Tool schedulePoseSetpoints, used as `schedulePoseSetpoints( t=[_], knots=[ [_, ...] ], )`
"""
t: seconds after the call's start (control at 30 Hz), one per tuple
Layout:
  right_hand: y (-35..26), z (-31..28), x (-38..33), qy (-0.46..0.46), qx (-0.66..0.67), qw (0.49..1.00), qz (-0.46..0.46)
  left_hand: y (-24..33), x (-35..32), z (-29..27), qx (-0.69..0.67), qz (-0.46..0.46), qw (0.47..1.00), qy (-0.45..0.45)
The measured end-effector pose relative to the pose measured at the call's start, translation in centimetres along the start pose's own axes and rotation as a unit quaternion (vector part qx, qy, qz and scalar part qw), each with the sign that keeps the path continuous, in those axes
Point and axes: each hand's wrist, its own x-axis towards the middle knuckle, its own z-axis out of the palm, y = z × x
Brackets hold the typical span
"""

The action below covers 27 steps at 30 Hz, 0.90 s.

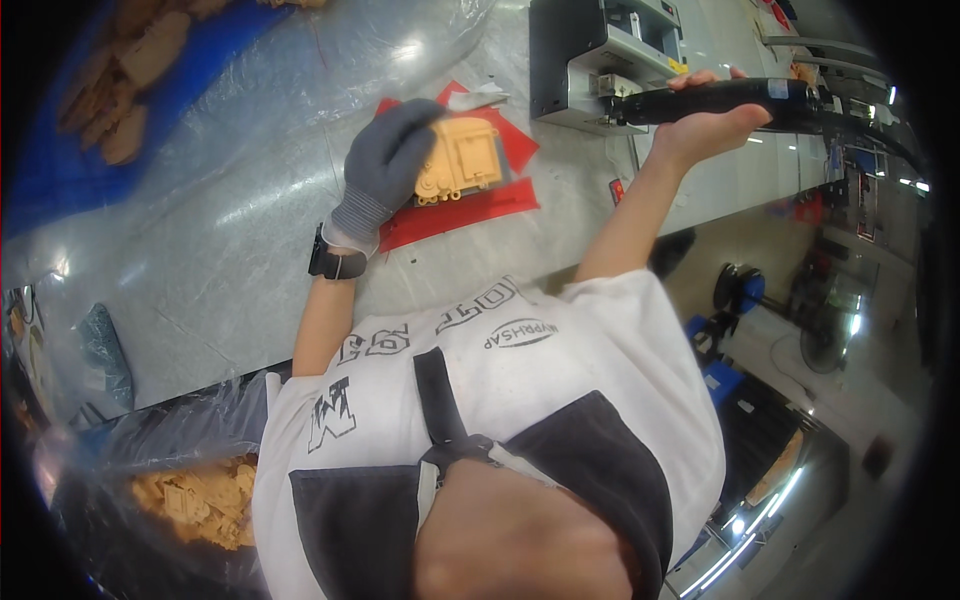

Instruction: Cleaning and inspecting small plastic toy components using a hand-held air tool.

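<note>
My left hand [385, 150], in a grey knitted glove, grips the left side of a yellow-orange plastic housing [465, 158]. The housing has moulded ribs, small tabs and a rectangular recess. It rests over red sheet pieces [465, 218] on the grey table. Out to the right, my bare right hand [705, 135] is wrapped around a black cylindrical electric screwdriver [655, 105]. The tool lies nearly level, its narrow tip pointing left at the front of a grey-and-black screw feeder [590, 75]. Whether the tip touches a screw there is too small to tell.
Yellow-orange parts [130, 85] lie on blue material at the far left, beside clear plastic sheeting [270, 110]. A plastic-lined container at the lower left holds more parts [205, 500]. A small red-and-black item [616, 190] lies near the table's front edge.
</note>
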Motion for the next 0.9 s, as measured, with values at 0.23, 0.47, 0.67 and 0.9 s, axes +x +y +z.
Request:
schedulePoseSetpoints(
  t=[0.23, 0.47, 0.67, 0.9],
  knots=[
    [-2.2, -1.8, -3.2, -0.053, 0.080, 0.988, 0.118, -0.1, 0.1, -0.2, 0.014, 0.009, 1.000, -0.003],
    [-6.3, 1.2, -6.9, -0.222, 0.306, 0.916, 0.135, -0.5, 0.0, 0.0, -0.005, 0.008, 1.000, -0.002],
    [-6.0, 4.7, -10.7, -0.330, 0.372, 0.858, 0.129, -1.1, -0.1, 0.1, -0.004, 0.028, 1.000, 0.008],
    [-6.0, 5.6, -12.1, -0.365, 0.387, 0.837, 0.133, -0.7, -0.3, -0.7, 0.041, -0.010, 0.999, -0.030]
  ],
)
